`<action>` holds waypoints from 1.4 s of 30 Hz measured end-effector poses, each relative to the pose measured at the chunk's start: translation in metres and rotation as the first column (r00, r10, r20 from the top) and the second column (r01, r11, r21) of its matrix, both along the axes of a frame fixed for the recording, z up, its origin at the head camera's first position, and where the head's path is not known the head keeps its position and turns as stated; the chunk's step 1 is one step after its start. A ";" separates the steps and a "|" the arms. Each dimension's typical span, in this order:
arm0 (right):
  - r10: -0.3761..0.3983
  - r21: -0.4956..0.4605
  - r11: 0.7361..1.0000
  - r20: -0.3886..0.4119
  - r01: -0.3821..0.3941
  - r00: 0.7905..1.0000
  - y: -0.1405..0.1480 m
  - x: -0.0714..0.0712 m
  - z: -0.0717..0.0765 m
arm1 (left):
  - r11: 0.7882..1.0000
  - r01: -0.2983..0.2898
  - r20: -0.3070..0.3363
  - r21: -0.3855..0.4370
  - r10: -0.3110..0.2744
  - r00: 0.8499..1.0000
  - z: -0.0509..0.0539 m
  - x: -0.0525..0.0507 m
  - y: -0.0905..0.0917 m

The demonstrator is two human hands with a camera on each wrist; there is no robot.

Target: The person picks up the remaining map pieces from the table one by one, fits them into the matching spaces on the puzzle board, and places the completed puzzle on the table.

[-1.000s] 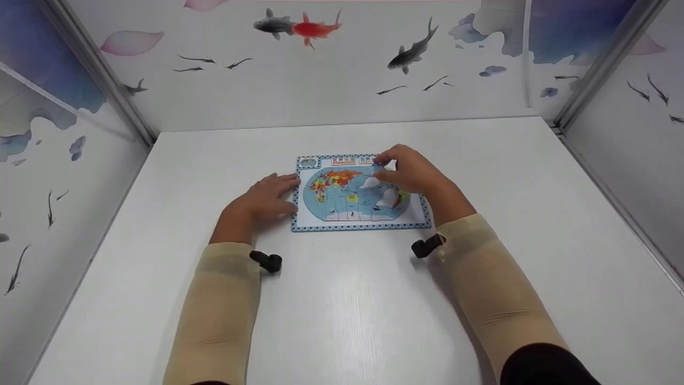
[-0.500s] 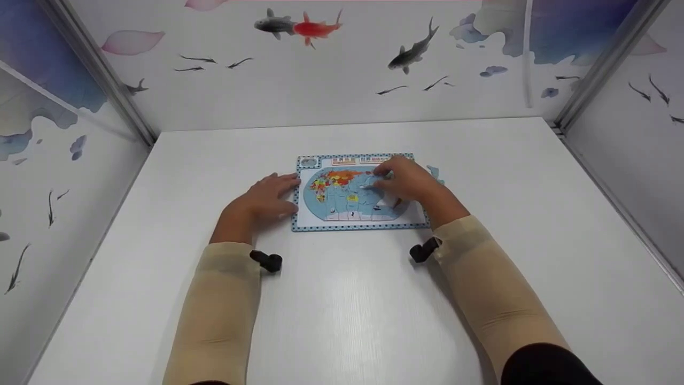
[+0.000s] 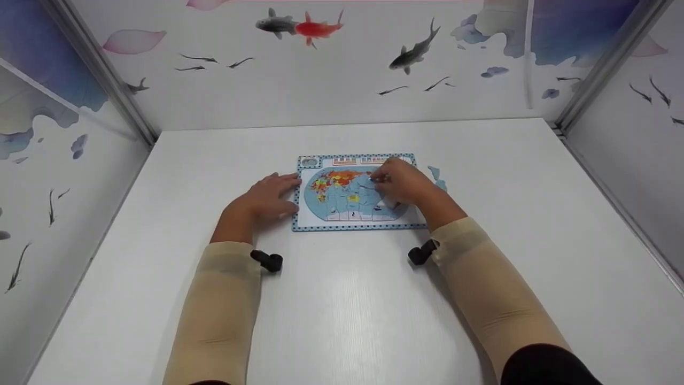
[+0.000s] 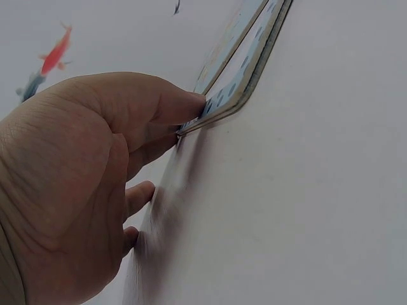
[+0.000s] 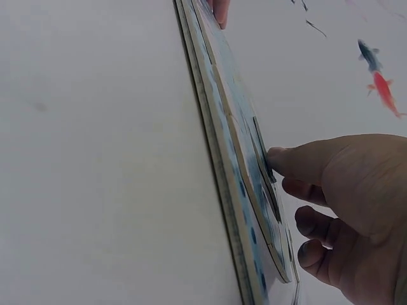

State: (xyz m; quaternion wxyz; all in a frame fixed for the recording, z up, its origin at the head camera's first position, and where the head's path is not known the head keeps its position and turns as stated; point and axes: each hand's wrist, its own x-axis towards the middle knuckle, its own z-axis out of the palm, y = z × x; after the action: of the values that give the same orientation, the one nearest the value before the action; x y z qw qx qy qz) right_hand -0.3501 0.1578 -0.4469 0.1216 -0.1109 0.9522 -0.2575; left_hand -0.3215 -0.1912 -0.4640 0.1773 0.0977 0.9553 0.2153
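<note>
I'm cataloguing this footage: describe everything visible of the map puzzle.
The map puzzle is a rectangular, layered, cardboard-like board with a dotted blue border. Its oval world map has a white gap near the right hand. It lies flat on the table, the left hand touching its left edge, the right holding a piece on it.

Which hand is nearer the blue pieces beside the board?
The right hand, over the map board just left of those blue pieces; the left hand touches the board's left edge.
</note>
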 end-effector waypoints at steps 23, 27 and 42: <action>0.016 0.014 1.000 0.027 -0.016 1.000 -0.003 -0.002 -0.002 | 1.000 -0.018 0.005 -0.014 0.018 1.000 0.000 0.001 0.001; 0.019 0.015 1.000 0.025 -0.020 0.999 -0.003 -0.002 -0.002 | 1.000 -0.016 -0.003 -0.014 0.016 1.000 0.000 0.001 0.002; 0.024 0.010 1.000 0.000 -0.024 1.000 -0.007 -0.004 -0.005 | 1.000 0.011 0.011 -0.018 -0.011 1.000 0.002 0.000 0.003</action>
State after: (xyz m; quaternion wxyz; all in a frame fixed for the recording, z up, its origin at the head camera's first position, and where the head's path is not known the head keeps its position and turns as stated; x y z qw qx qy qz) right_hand -0.3544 0.1511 -0.4516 0.1250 -0.1215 0.9522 -0.2510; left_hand -0.3211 -0.1886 -0.4616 0.1845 0.1001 0.9558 0.2060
